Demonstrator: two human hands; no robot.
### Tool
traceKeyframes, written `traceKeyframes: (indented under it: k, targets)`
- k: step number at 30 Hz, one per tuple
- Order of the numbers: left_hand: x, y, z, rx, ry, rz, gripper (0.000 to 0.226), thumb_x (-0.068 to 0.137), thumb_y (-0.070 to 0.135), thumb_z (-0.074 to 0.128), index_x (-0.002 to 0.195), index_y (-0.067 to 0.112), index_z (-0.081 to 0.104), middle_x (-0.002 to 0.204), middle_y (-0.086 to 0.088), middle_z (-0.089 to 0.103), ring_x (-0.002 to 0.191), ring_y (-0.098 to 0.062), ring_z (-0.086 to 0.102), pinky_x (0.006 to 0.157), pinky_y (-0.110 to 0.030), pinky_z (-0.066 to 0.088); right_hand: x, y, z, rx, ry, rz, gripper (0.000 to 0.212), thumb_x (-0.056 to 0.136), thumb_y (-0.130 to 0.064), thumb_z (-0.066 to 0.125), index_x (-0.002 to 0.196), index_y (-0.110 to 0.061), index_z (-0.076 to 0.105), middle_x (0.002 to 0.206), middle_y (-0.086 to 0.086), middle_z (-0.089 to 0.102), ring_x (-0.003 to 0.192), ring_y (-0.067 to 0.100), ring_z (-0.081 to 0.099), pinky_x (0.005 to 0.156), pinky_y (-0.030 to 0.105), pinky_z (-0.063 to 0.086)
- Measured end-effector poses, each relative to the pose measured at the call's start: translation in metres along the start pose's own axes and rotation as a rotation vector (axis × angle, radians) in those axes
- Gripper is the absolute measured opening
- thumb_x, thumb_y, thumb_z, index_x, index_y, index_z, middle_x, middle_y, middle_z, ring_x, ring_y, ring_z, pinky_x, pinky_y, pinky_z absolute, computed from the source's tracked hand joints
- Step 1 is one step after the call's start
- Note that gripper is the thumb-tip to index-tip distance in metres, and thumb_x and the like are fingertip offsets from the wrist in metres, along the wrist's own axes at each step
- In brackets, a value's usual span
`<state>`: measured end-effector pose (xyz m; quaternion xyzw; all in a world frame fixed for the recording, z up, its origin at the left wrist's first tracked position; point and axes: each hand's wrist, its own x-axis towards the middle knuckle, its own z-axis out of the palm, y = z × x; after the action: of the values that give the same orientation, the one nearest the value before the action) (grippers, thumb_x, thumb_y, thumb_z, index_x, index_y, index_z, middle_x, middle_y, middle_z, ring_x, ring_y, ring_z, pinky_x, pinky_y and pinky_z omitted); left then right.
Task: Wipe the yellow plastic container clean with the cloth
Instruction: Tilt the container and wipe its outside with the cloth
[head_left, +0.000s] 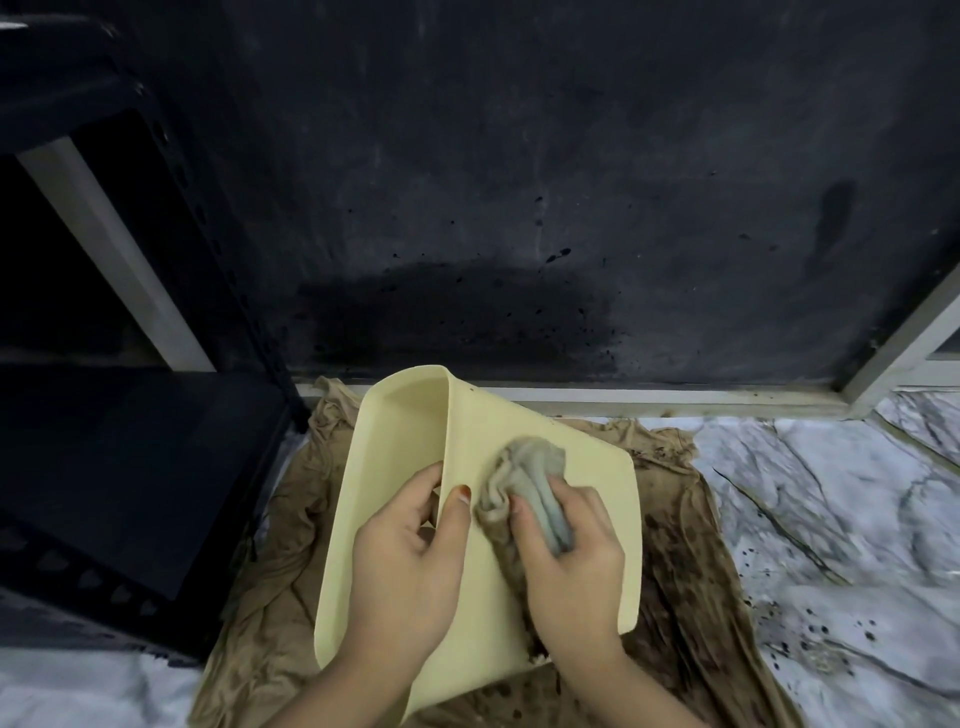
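Looking down, you have one black metal shelf unit (104, 415) at your far left, standing on the marbled floor (831, 519) against one dark, spattered wall (519, 182). Next to its foot lies one brown sheet of fabric (270, 571), spread flat and crumpled, speckled with dark spots on its right side.

Over that fabric you hold the single yellow plastic container (395, 457), tipped on its edge so its hollow inside faces left and its outer wall faces you and to the right. Your left hand (410, 561) grips its near rim: the fingers curl over the edge into the inside, and the thumb lies pressed on the outer wall, its nail painted orange-red.

Just right of that thumb sits the one cloth (524, 478), grey and bunched into a wad, lying against the container's outer wall. Your right hand (566, 551) has its thumb and fingers curled round the wad, clutching it and pressing it onto the plastic. Two hands are in view, close together but not touching.

At the far right, one pale frame (904, 338) rises at a slant from the floor.
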<state>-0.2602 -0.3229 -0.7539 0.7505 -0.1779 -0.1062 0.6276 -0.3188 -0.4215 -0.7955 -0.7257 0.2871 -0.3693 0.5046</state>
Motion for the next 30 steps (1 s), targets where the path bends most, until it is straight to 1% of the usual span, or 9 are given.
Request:
traceKeyframes:
  k: [4,9,13,17,20,23,25,28,30]
  targets:
    - [0.0,0.002,0.001,0.003,-0.029,-0.005,0.024,0.09,0.021,0.055,0.088,0.041,0.067,0.081,-0.027,0.064,0.058,-0.02,0.047,0.055,-0.035,0.045,0.032,-0.012,0.005,0.013,-0.043,-0.018,0.024,0.084,-0.02,0.063,0.083,-0.043,0.057,0.08,-0.004,0.056,0.076,0.001,0.054,0.062,0.007,0.04]
    - [-0.001,0.001,-0.003,0.0,-0.022,-0.012,0.027,0.09,0.02,0.054,0.087,0.044,0.067,0.078,-0.019,0.067,0.059,-0.021,0.052,0.056,-0.028,0.043,0.061,0.013,-0.001,-0.071,0.017,0.076,0.007,0.087,-0.026,0.059,0.09,-0.025,0.065,0.088,0.002,0.061,0.076,0.009,0.056,0.061,0.01,0.04]
    - [-0.003,0.003,-0.005,-0.012,-0.014,-0.034,0.035,0.091,0.015,0.054,0.079,0.045,0.069,0.076,-0.002,0.074,0.059,-0.009,0.06,0.054,-0.021,0.047,0.07,0.043,-0.014,-0.101,0.103,0.18,0.013,0.087,-0.027,0.059,0.094,-0.018,0.065,0.089,0.007,0.063,0.078,0.021,0.059,0.067,0.028,0.044]
    - [-0.004,0.007,-0.006,-0.043,-0.008,-0.066,0.028,0.091,0.011,0.052,0.087,0.033,0.069,0.077,0.007,0.075,0.061,-0.005,0.065,0.054,-0.015,0.048,0.072,0.073,-0.033,-0.163,0.132,0.3,0.021,0.088,-0.028,0.057,0.075,-0.013,0.059,0.067,0.008,0.056,0.058,0.022,0.051,0.05,0.027,0.035]
    - [-0.004,0.01,-0.008,-0.05,-0.004,-0.084,0.026,0.092,0.01,0.051,0.092,0.03,0.067,0.075,0.015,0.074,0.059,0.002,0.065,0.051,-0.008,0.046,0.066,0.09,-0.044,-0.179,0.164,0.371,0.026,0.089,-0.025,0.057,0.065,-0.013,0.055,0.054,0.004,0.048,0.049,0.017,0.044,0.046,0.028,0.031]
    - [-0.002,0.009,-0.01,-0.021,-0.001,-0.098,0.023,0.091,0.013,0.051,0.088,0.033,0.063,0.064,0.01,0.071,0.05,-0.004,0.058,0.044,-0.012,0.042,0.054,0.103,-0.048,-0.176,0.205,0.408,0.023,0.089,-0.026,0.057,0.075,-0.009,0.061,0.058,0.008,0.053,0.053,0.022,0.048,0.049,0.029,0.034]
    - [0.001,0.009,-0.011,-0.013,-0.016,-0.113,0.023,0.092,0.011,0.05,0.091,0.031,0.062,0.069,0.016,0.071,0.051,-0.001,0.058,0.046,-0.012,0.044,0.043,0.111,-0.048,-0.181,0.228,0.427,0.023,0.088,-0.027,0.057,0.081,-0.007,0.064,0.064,0.012,0.057,0.059,0.026,0.051,0.053,0.031,0.036]
    - [0.011,0.012,-0.014,-0.076,-0.004,-0.163,0.027,0.091,0.008,0.05,0.105,0.028,0.062,0.084,0.009,0.074,0.062,0.001,0.066,0.054,-0.012,0.049,0.024,0.122,-0.049,-0.221,0.258,0.448,0.026,0.087,-0.026,0.059,0.1,-0.006,0.066,0.088,0.019,0.063,0.082,0.035,0.057,0.071,0.037,0.043]
    - [0.015,0.013,-0.016,-0.091,0.056,-0.145,0.024,0.091,0.015,0.052,0.104,0.032,0.063,0.08,0.006,0.073,0.062,-0.004,0.066,0.056,-0.016,0.05,0.01,0.124,-0.05,-0.247,0.274,0.456,0.03,0.085,-0.023,0.061,0.109,-0.005,0.064,0.099,0.019,0.062,0.094,0.036,0.057,0.081,0.038,0.041]
